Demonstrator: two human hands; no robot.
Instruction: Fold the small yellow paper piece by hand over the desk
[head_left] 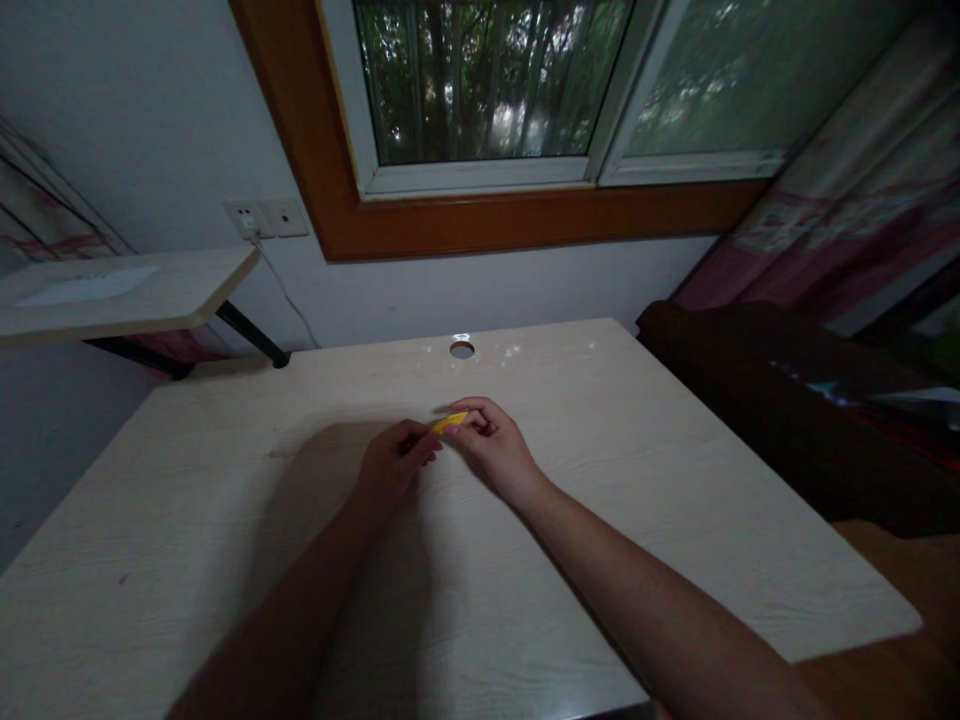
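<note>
A small yellow object (448, 422) is pinched between both my hands just above the pale wooden desk (225, 520). My left hand (394, 462) is curled, its fingertips closed on the object's left end. My right hand (491, 445) is curled too, with fingers and thumb closed on the object's right end. Most of the yellow object is hidden by my fingers, and I cannot make out what it is. Both forearms stretch across the desk from the near edge.
A round cable hole (462, 348) sits near the desk's far edge. A raised side shelf (127, 290) stands at the left, below wall sockets (266, 217). A window (487, 90) is behind. Dark furniture (787, 400) and a curtain (847, 220) are at the right.
</note>
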